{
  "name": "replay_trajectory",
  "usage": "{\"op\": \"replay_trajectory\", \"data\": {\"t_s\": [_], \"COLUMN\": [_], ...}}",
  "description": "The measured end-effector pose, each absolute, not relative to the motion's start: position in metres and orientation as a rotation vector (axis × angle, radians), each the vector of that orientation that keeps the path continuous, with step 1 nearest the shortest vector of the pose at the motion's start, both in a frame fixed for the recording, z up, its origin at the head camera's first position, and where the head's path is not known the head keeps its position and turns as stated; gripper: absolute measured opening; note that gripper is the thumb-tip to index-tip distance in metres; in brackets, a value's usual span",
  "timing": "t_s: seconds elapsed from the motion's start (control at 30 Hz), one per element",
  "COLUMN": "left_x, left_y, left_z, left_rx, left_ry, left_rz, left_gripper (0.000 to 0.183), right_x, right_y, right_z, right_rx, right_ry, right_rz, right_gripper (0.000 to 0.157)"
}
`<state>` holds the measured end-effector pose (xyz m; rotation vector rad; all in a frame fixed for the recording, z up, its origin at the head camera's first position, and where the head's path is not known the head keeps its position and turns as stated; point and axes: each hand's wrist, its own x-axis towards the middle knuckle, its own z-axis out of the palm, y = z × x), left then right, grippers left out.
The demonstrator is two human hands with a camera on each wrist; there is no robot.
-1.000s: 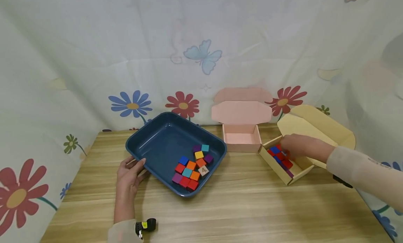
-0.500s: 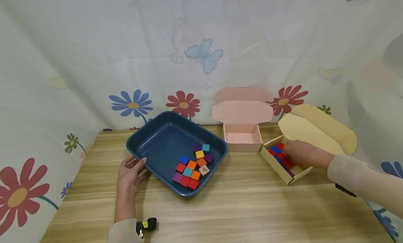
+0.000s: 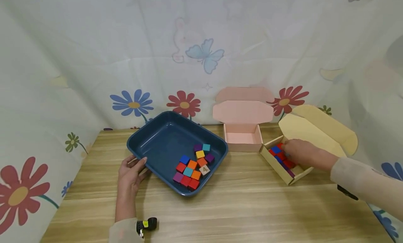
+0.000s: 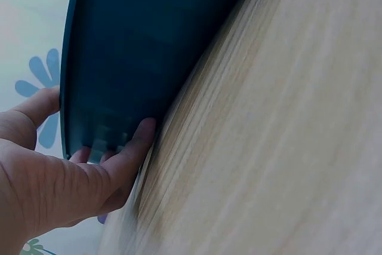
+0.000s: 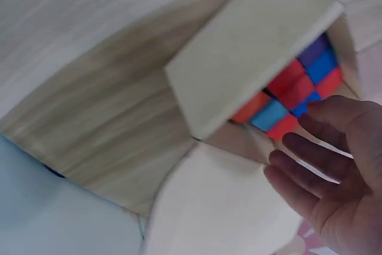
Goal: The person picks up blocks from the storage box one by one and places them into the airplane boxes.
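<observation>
My left hand grips the near-left rim of a dark blue tray. In the left wrist view, the hand's fingers lie against the tray's underside. Several coloured cubes sit at the tray's right end, among them a wooden cube marked 4. My right hand is over a yellow cardboard box with its lid up. Red, blue and purple cubes lie in that box. In the right wrist view, the loosely bent fingers are above the cubes, with nothing seen between them.
A pink cardboard box with a raised lid stands between the tray and the yellow box. The wooden table ends at a patterned cloth behind and at both sides.
My right hand has shifted slightly right within the yellow box, and more of the red cubes show. The left hand and the tray stay in place; the head view has moved slightly.
</observation>
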<state>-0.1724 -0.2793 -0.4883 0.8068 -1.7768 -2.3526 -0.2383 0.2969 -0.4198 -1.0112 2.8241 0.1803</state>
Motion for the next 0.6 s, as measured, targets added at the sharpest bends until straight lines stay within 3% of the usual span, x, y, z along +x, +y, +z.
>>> {"op": "replay_trajectory", "data": {"t_s": [0.07, 0.3, 0.6], "left_x": [-0.173, -0.173, -0.172], "left_y": [-0.279, -0.279, -0.279], "left_z": [-0.488, -0.487, -0.488], "left_rx": [0.808, 0.793, 0.799], "left_ry": [-1.772, -1.765, -1.775], "left_rz": [-2.361, -2.364, -2.351], "left_gripper": [0.079, 0.08, 0.079], "right_x": [-0.238, -0.233, -0.227], "right_y": [0.293, 0.272, 0.242], "right_z": [-0.416, -0.398, -0.38], "right_rx": [-1.003, -1.086, -1.076], "right_ry": [2.864, 2.955, 2.914], "right_rz": [0.165, 0.129, 0.019], "right_gripper": [0.016, 0.053, 0.064]}}
